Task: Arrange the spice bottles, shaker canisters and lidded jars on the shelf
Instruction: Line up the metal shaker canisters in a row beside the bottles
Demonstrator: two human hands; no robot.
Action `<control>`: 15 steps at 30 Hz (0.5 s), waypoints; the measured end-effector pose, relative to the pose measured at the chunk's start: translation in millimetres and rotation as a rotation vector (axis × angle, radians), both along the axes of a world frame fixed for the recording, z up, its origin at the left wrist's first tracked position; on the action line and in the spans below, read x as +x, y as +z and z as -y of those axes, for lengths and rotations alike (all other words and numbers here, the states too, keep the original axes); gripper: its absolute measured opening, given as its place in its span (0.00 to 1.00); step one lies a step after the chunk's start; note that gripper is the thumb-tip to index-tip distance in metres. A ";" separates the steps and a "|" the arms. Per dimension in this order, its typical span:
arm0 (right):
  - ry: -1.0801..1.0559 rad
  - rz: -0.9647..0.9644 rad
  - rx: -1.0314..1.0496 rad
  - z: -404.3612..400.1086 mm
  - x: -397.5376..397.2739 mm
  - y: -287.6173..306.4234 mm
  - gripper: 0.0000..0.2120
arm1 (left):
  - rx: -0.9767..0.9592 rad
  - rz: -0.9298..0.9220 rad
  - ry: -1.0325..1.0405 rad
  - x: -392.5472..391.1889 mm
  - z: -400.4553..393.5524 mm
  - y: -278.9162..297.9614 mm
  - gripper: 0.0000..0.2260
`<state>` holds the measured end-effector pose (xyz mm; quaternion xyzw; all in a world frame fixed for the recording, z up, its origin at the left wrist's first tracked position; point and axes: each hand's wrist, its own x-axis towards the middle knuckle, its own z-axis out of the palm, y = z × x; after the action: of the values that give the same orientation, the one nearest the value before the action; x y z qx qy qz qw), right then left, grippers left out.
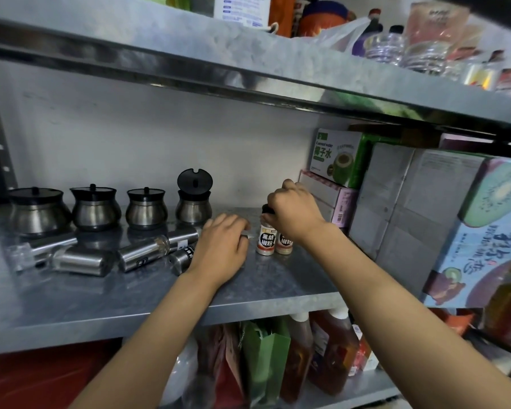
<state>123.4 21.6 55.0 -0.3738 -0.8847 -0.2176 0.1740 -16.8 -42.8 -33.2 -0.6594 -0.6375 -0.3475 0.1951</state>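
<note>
Several steel lidded jars stand in a row at the back of the metal shelf (263,284); the rightmost jar (194,209) has its black lid flipped up. In front of them several steel shaker canisters (143,253) lie on their sides. Two small pepper bottles stand upright side by side: the left one (266,239) and the right one (283,243). My right hand (292,209) grips their black caps from above. My left hand (222,246) lies over the end of a lying canister (183,256), fingers curled around something small that I cannot make out.
Cardboard drink boxes (410,202) fill the right side of the shelf, close to the pepper bottles. The shelf above (248,54) holds bottles and bags. Sauce bottles (331,349) and a green bag stand on the shelf below.
</note>
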 end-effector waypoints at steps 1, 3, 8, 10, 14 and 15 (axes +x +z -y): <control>-0.005 -0.007 -0.003 1.0 0.5 0.4 0.15 | 0.004 0.006 0.004 -0.6 0.8 1.6 0.15; -0.007 -0.036 -0.009 3.6 2.3 0.8 0.16 | 0.022 0.020 0.019 -2.8 3.8 6.4 0.14; 0.134 -0.164 0.153 8.1 4.5 3.2 0.13 | 0.106 0.127 0.065 -22.6 22.5 18.0 0.11; 0.197 -0.139 0.156 11.3 -0.1 3.2 0.12 | 0.080 0.082 0.087 -33.0 30.5 21.9 0.11; 0.258 -0.065 0.115 19.6 -14.8 -6.3 0.09 | 0.047 0.060 0.110 -46.4 42.6 27.8 0.11; 0.265 -0.034 0.100 22.3 -17.9 -9.7 0.08 | 0.046 0.072 0.105 -48.7 46.0 28.8 0.12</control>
<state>105.5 -0.7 45.3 -0.2484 -0.9113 -0.2300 0.2345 -65.4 -88.8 -4.4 -0.6075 -0.6697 -0.3747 0.2049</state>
